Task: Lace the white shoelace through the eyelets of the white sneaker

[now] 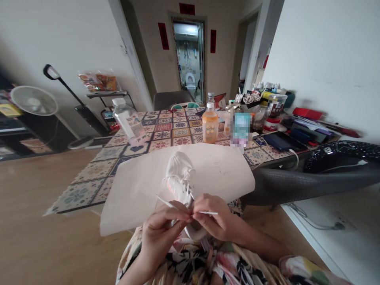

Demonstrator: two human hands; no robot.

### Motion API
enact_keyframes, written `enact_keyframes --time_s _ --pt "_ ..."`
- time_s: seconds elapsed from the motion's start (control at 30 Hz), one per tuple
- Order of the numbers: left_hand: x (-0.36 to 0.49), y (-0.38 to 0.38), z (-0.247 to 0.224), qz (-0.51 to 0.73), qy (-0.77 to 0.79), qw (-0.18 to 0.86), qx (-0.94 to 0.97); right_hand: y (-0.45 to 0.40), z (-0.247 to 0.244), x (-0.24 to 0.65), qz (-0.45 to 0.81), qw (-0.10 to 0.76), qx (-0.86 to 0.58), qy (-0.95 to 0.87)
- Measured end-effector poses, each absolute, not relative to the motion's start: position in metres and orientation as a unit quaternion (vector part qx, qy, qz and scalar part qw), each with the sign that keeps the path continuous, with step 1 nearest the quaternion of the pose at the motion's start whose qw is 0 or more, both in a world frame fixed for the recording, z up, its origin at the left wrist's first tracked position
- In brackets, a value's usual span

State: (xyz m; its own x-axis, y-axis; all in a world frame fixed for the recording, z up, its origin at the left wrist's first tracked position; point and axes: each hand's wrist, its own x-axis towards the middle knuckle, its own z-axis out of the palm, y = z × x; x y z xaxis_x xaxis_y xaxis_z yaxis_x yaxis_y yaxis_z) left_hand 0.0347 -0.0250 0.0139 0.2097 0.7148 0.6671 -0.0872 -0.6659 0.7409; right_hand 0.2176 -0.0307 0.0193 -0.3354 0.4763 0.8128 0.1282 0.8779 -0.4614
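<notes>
One white lace-up shoe with its toe over one large white sheet, our two hands above its opening, left hand and right hand each pinched shut on thin white shoelace, fingertips close together, one orange-filled plastic bottle beyond.
</notes>
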Motion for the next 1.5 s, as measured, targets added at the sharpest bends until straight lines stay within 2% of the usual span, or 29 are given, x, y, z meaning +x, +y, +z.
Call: enact_keyframes --time_s 0.17,0.33,0.43,0.53,0.7,0.97,1.23,1.37,1.5 --pt "0.04 -0.029 0.027 0.533 0.241 0.286 0.759 -0.034 0.014 0.216 0.196 0.564 -0.286 -0.75" --pt "0.042 -0.028 0.026 0.532 0.254 0.249 0.768 -0.029 0.001 0.208 0.338 0.573 -0.338 -0.665" --pt "0.04 -0.027 0.022 0.547 0.253 0.244 0.76 -0.028 0.004 0.211 0.292 0.576 -0.304 -0.701" --pt "0.035 -0.026 0.018 0.559 0.265 0.234 0.75 -0.03 0.017 0.216 0.211 0.534 -0.256 -0.777" --pt "0.03 -0.026 0.012 0.587 0.283 0.209 0.729 -0.03 0.027 0.219 0.188 0.494 -0.245 -0.812" --pt "0.034 -0.025 0.012 0.602 0.271 0.264 0.703 -0.024 0.016 0.214 0.152 0.492 -0.254 -0.819" --pt "0.037 -0.025 0.015 0.598 0.304 0.319 0.669 -0.024 0.017 0.217 0.057 0.503 -0.208 -0.837" --pt "0.035 -0.02 0.01 0.593 0.327 0.364 0.64 -0.025 0.019 0.219 0.122 0.536 -0.206 -0.81" --pt "0.026 -0.005 0.01 0.687 0.323 0.45 0.47 -0.016 0.02 0.224 0.294 0.657 -0.203 -0.663"
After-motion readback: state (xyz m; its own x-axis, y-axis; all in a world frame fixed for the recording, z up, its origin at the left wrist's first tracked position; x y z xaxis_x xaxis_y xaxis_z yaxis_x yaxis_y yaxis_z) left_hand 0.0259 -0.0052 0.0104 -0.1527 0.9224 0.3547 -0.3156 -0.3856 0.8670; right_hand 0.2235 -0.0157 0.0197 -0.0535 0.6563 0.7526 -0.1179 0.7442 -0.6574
